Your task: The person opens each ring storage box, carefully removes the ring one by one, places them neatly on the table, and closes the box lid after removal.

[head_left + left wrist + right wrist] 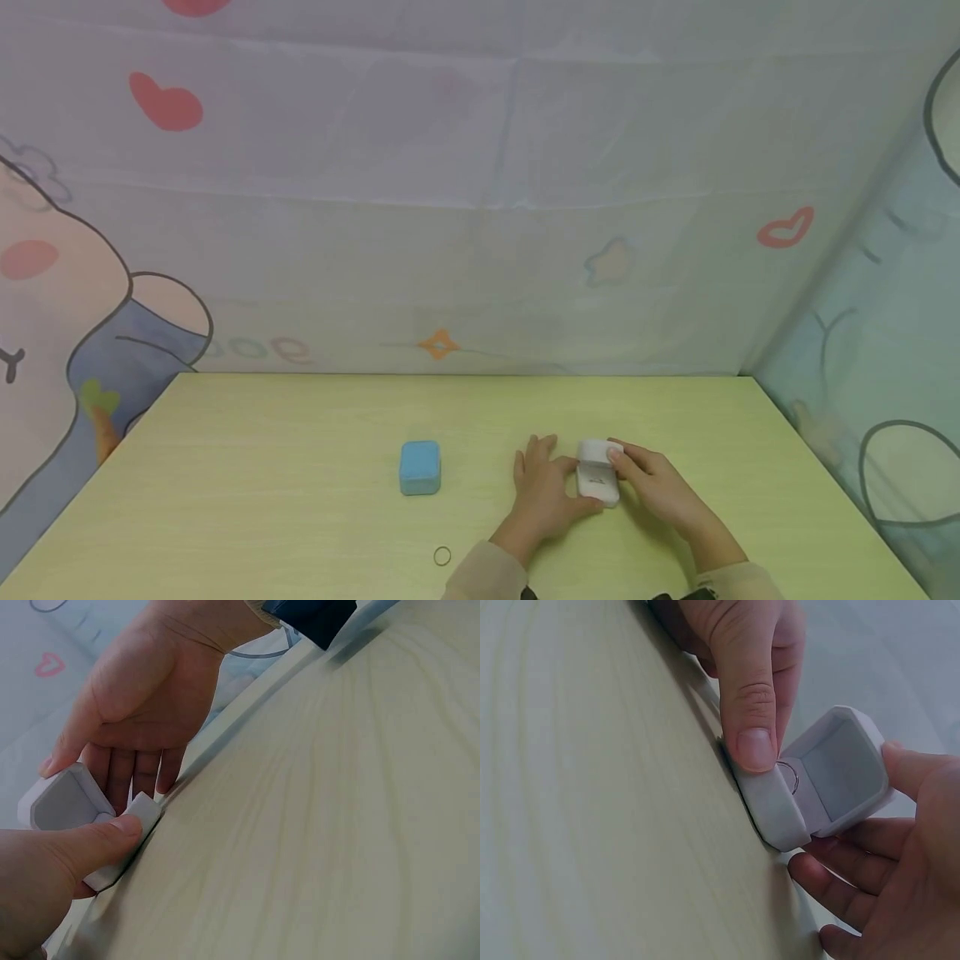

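A small white ring box (597, 492) stands on the table with its lid raised. In the right wrist view a thin silver ring (794, 777) sits upright in its slot. My left hand (546, 492) grips the lower half of the box, its thumb (124, 826) against the front. From the other side my right hand (660, 487) holds the raised lid (849, 769), thumb at the lid's edge and fingers behind it. To the left stands a light blue box (420, 468) with rounded corners, its lid down. Nearer the front lies another thin ring (442, 556), apart from both hands.
The pale wood-grained table (300, 467) runs back to a printed cloth (480, 275) hanging behind it. Another printed cloth (892, 350) hangs along the right side.
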### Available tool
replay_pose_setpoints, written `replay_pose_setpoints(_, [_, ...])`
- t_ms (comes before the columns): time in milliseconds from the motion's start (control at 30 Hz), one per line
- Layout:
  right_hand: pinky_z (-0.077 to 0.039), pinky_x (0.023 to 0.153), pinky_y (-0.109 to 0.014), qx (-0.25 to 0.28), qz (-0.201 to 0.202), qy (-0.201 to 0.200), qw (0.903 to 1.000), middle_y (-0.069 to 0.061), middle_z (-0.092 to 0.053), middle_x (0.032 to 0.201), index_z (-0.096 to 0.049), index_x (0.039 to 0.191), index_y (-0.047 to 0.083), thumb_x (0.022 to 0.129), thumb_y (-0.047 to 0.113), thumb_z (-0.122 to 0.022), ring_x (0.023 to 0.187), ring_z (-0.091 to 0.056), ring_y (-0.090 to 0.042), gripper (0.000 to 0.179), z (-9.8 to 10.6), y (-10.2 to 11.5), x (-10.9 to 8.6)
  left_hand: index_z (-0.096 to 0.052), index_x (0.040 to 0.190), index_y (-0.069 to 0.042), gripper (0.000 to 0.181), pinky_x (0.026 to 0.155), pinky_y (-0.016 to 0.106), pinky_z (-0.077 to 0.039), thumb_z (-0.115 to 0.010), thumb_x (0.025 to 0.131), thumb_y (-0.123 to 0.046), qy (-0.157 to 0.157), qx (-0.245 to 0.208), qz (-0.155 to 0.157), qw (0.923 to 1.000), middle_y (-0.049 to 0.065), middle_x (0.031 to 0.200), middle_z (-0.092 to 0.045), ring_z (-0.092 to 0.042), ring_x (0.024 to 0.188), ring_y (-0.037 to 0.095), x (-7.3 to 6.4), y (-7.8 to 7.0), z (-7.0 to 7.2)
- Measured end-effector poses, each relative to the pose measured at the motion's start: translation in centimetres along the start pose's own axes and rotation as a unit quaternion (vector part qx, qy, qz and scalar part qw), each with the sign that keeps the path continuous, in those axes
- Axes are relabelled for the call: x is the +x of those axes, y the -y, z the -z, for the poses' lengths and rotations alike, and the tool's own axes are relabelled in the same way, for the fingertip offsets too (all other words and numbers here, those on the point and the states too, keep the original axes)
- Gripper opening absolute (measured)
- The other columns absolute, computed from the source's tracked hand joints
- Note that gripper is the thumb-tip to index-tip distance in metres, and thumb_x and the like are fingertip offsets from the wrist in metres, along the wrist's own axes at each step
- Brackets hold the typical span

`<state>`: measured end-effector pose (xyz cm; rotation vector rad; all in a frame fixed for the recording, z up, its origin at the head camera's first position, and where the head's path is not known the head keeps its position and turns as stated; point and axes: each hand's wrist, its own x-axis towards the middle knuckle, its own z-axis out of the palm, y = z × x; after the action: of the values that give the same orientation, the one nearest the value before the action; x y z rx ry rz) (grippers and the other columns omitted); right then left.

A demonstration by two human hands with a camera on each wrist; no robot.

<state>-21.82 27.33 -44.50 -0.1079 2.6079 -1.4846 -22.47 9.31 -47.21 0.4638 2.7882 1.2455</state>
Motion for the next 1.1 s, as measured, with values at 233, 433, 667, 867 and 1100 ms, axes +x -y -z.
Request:
replay_pose_setpoints(233, [-0.036,0.102,-0.059,-0.018,-0.011,-0.014,0.9997,-0.016,-0.063,0.120,-0.042,0.138,-0.004,0.100,0.043,-0.039,0.107,-0.060,-0.026,0.061,-0.05,0.27,-0.04,-0.064,0.117,-0.008,0.060,0.115,0.059,-0.003,-0.079,0.071,-0.042,0.004,-0.007,0.005,1.0000,0.014,0.151,-0.030,-0.011,0.145,0.038,0.00,0.00,0.02])
replay_pose_setpoints(433, [-0.037,0.101,-0.059,-0.028,-0.017,-0.027,0.9991,-0.016,-0.064,0.117,-0.045,0.136,-0.005,0.101,0.044,-0.037,0.106,-0.059,-0.026,0.061,-0.23,0.45,0.04,-0.064,0.117,-0.007,0.060,0.115,0.060,-0.003,-0.079,0.071,-0.042,0.005,-0.006,0.003,1.0000,0.014,0.151,-0.030,-0.011,0.145,0.038,-0.11,-0.11,0.16])
replay_pose_setpoints(667, [-0.039,0.100,-0.058,-0.038,-0.020,-0.037,0.9984,-0.017,-0.064,0.116,-0.047,0.135,-0.005,0.101,0.045,-0.035,0.105,-0.060,-0.027,0.061,-0.44,0.53,0.04,-0.064,0.117,-0.007,0.060,0.115,0.060,-0.003,-0.079,0.071,-0.042,0.003,-0.003,0.000,1.0000,0.015,0.151,-0.030,-0.012,0.145,0.039,-0.11,-0.14,0.19])
replay_pose_setpoints(867, [-0.043,0.095,-0.054,-0.051,-0.034,-0.048,0.9970,-0.014,-0.066,0.110,-0.046,0.136,-0.003,0.100,0.048,-0.034,0.104,-0.060,-0.026,0.063,-0.51,0.46,0.14,-0.064,0.116,-0.006,0.059,0.115,0.060,-0.004,-0.080,0.070,-0.041,-0.001,-0.006,-0.003,1.0000,0.015,0.150,-0.031,-0.013,0.144,0.039,-0.05,-0.07,0.17])
replay_pose_setpoints(1100, [-0.047,0.090,-0.049,-0.054,-0.033,-0.056,0.9964,-0.015,-0.066,0.109,-0.047,0.135,-0.004,0.101,0.047,-0.034,0.099,-0.061,-0.023,0.062,-0.53,0.33,0.20,-0.065,0.115,-0.006,0.059,0.115,0.060,-0.004,-0.080,0.070,-0.040,-0.003,-0.007,-0.004,1.0000,0.016,0.150,-0.032,-0.013,0.144,0.040,-0.08,-0.05,0.20])
